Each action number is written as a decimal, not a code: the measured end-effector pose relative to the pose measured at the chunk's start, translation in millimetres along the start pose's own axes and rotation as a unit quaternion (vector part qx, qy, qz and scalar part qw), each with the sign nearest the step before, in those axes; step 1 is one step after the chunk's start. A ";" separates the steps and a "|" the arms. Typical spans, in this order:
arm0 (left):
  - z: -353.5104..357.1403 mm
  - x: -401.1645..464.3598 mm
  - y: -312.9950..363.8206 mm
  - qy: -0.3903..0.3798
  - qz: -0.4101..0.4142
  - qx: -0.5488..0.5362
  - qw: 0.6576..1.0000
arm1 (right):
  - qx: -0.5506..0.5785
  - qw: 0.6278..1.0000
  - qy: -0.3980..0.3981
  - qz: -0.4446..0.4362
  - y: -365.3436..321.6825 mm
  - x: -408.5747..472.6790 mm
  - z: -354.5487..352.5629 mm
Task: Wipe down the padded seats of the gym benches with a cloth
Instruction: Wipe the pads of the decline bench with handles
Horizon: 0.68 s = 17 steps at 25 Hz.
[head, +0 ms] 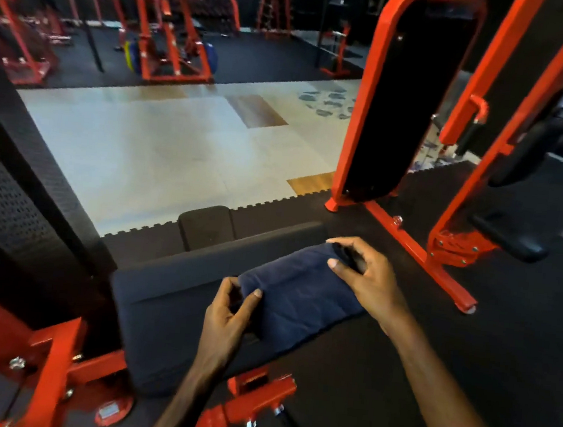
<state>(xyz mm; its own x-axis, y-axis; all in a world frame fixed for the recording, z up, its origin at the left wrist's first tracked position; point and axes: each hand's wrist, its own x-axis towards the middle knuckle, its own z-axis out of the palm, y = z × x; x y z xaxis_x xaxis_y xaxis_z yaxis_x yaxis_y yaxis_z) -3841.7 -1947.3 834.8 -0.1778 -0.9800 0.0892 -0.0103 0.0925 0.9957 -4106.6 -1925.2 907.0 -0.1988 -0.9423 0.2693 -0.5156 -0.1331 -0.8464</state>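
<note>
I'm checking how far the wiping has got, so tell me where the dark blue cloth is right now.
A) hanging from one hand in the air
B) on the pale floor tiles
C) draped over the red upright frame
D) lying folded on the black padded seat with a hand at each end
D: the folded dark blue cloth lies on the black padded seat, the left hand pinching its near end and the right hand gripping its far end.

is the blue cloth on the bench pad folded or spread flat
Folded. The blue cloth lies as a thick, rounded rectangle on the bench pad, the left hand pinching one end and the right hand the other.
</note>
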 end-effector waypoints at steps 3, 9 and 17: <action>52.9 16.9 -6.2 0.048 -0.035 0.014 0.998 | -0.044 0.998 -0.035 -0.039 35.0 64.7 -28.6; 137.1 79.2 -37.5 0.127 -0.092 -0.029 0.987 | -0.201 0.963 -0.120 -0.135 101.7 198.6 -8.8; 215.1 153.3 -89.5 0.281 -0.210 0.007 0.936 | -0.408 0.846 -0.319 -0.126 189.3 211.6 65.0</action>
<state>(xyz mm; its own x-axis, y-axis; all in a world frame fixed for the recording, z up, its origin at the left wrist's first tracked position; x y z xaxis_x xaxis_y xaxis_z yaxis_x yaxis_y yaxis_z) -4079.7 -2068.0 753.6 0.3910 -0.8677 -0.3070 0.0240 -0.3238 0.9458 -4192.1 -2169.7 773.9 0.3593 -0.9242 -0.1297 -0.9301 -0.3433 -0.1304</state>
